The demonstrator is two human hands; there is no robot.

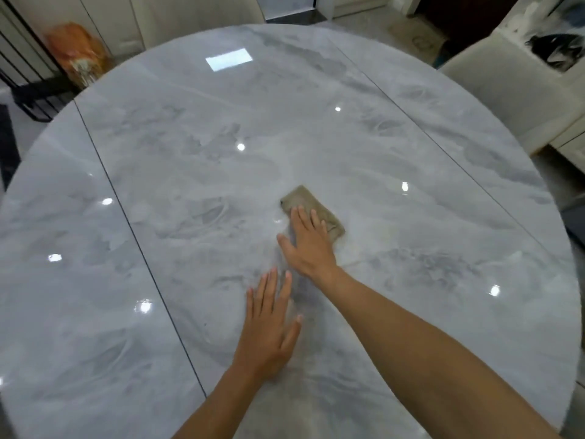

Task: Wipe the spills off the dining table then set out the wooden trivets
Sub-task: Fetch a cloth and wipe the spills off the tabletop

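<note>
Lying near the middle of the grey marble table (411,128) is a folded tan cloth (311,206). The right hand (305,240) presses flat on its near edge, fingers spread. The left hand (269,324) rests open on bare marble, holding nothing. Wiping well likely needs even pressure and overlapping strokes. No trivets are visible.

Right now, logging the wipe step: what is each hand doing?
Left hand: open, flat on the table, holding nothing.
Right hand: open, palm pressing the tan cloth against the table, not gripping it.
</note>
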